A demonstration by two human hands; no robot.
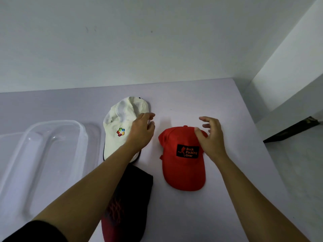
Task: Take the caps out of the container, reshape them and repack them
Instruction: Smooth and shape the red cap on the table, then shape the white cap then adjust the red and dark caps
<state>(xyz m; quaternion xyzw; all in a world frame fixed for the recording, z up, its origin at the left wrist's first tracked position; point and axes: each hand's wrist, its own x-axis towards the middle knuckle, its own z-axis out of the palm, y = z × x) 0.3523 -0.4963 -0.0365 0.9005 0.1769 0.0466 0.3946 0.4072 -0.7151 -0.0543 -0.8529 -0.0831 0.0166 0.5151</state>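
Note:
A red cap (181,165) with a black "Back Packing Gear" patch lies flat on the table, brim toward me. My right hand (211,138) hovers over its crown, fingers spread, thumb near the fabric. A white cap (120,126) with a coloured logo lies to the left of the red one. My left hand (141,131) hangs open between the two caps, above the white cap's right edge. A black and red cap (129,198) lies near me, partly under my left forearm. The clear plastic container (52,154) stands at the left.
The pale table (227,172) meets a white wall at the back. Its right edge runs diagonally at the right, with floor and a dark strip (291,130) beyond it.

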